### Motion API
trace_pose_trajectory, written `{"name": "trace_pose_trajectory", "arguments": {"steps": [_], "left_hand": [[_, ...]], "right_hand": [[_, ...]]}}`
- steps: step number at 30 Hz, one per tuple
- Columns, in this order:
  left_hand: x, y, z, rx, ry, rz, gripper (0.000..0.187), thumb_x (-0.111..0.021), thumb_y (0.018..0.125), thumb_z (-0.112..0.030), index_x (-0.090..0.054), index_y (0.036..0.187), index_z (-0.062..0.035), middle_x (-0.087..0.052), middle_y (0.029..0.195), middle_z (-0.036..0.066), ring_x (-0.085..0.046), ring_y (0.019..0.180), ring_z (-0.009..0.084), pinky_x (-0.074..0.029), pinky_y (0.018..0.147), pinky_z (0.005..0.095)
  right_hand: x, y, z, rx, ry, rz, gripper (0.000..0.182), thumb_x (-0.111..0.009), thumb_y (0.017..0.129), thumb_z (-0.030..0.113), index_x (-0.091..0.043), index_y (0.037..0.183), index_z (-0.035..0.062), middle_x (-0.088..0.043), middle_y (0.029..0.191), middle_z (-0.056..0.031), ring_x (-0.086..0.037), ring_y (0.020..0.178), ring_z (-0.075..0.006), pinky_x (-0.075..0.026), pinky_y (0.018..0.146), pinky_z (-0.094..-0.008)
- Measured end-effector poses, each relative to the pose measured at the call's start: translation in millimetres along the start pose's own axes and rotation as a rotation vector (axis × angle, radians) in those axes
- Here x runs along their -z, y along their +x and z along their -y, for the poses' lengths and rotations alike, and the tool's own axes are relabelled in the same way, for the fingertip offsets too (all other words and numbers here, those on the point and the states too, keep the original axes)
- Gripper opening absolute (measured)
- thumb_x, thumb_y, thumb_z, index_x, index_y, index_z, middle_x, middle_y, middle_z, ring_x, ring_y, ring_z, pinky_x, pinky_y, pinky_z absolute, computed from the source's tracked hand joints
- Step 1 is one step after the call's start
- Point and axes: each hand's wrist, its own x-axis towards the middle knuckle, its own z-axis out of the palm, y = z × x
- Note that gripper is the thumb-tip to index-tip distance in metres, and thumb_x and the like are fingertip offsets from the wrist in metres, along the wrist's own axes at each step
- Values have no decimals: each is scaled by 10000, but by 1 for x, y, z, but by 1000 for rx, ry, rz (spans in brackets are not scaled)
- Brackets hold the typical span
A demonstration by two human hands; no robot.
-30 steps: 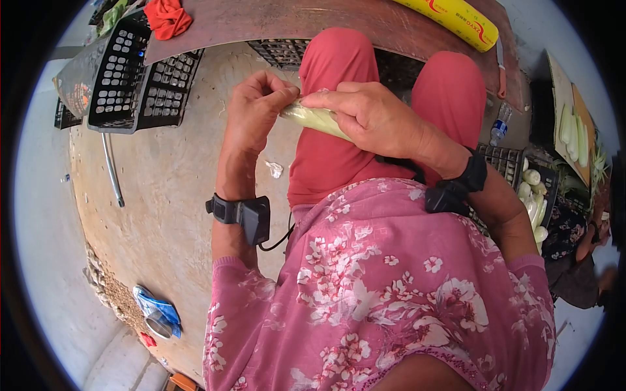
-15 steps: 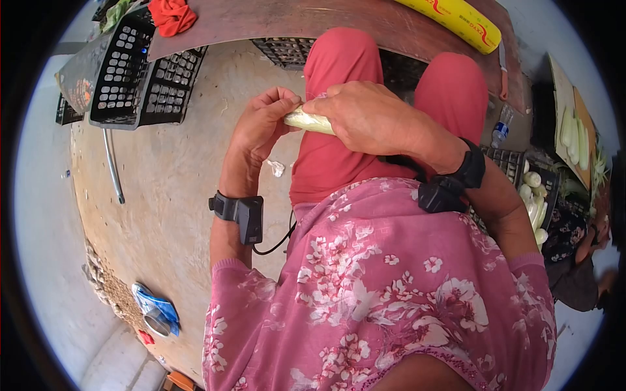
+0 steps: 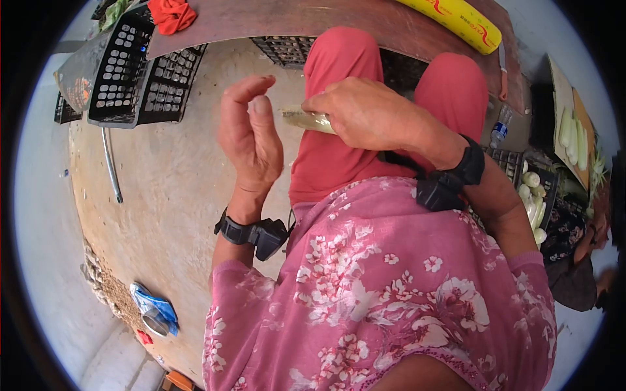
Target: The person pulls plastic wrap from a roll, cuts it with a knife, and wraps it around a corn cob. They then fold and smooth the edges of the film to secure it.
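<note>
A pale green vegetable stalk (image 3: 308, 120), shiny as if in clear film, lies across my lap with one end pointing left. My right hand (image 3: 365, 114) is closed over its other end, which the fingers hide. To the left of the stalk, my left hand (image 3: 251, 130) is raised and apart from it, thumb and fingers separated with nothing between them. Both wrists carry black strapped devices.
Ahead is a brown tabletop (image 3: 261, 25) bearing a yellow film roll (image 3: 456, 23), a knife (image 3: 503, 75) and a red cloth (image 3: 171, 16). Black crates (image 3: 117, 72) stand left. Pale stalks (image 3: 572, 138) lie on a board at right, near a bottle (image 3: 501, 127) and another person (image 3: 574, 241).
My left hand has let go of the stalk's left end and drawn back to the left, its fingers opening. My right hand keeps its hold in nearly the same place.
</note>
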Motion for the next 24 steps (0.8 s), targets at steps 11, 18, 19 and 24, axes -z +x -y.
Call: {"name": "trace_pose_trajectory", "arguments": {"steps": [11,18,19,24], "left_hand": [[-34,-36,22,-321,373,323,1117,-753,743,-547,-206,1492,75,-489,1342,246,-507,1180,406,-370,1004,495],[-36,-31,39,-514,331,328,925,-759,774,-469,-308,1464,-49,-518,1298,205,-528,1128,393,-390,940,502],[-34,-33,41,-515,310,332,922,-779,764,-453,-315,1457,-60,-516,1299,207,-525,1125,386,-388,947,495],[-31,-32,47,-540,247,356,780,-822,741,-411,-441,1356,-119,-529,1258,194,-521,1112,366,-391,941,484]], "right_hand": [[7,5,-3,-99,160,97,207,-571,798,5,-586,995,-55,-656,866,-251,-654,830,-431,-509,727,-488],[9,5,-15,-153,221,-81,214,-662,826,74,-573,1004,-3,-667,806,-205,-688,775,-323,-517,676,-407],[14,6,-14,-177,217,-62,225,-685,820,86,-574,996,-1,-668,796,-193,-687,763,-303,-516,669,-394],[12,5,-20,-200,289,-54,238,-735,806,101,-580,958,3,-658,761,-118,-657,713,-191,-496,624,-328]]}}
